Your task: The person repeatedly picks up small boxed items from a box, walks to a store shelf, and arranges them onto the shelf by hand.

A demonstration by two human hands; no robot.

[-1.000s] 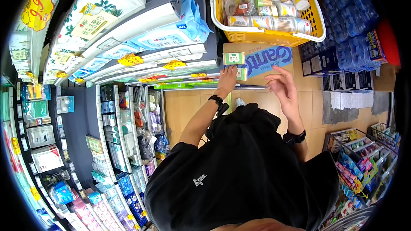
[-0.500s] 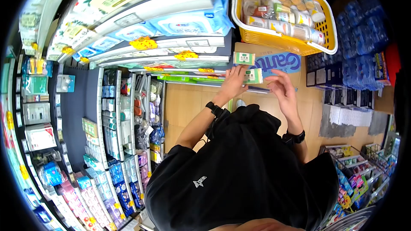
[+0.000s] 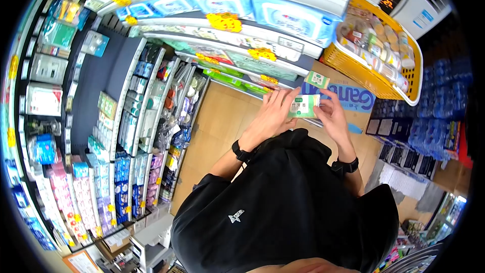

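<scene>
Between both hands is a small green and white package (image 3: pixel 304 106), its label facing up. My left hand (image 3: pixel 275 110) grips its left end, the fingers along the upper left edge. At its right end, my right hand (image 3: pixel 333 114) pinches the package between thumb and fingers. A second green and cream package (image 3: pixel 317 79) lies just beyond the hands, on a cardboard box (image 3: pixel 348 91) with blue lettering.
The yellow basket (image 3: pixel 415 65) of jars and packets stands beyond the box at the right. Shelves (image 3: pixel 303 50) of wipes run ahead and left. Stocked racks (image 3: pixel 126 101) line the left side. Wrapped bottles (image 3: pixel 434 91) are stacked at the right.
My left hand has lifted one package off the box, and my right hand has closed on its other end. The view has turned, shifting the basket and box rightward and bringing more left racks into sight.
</scene>
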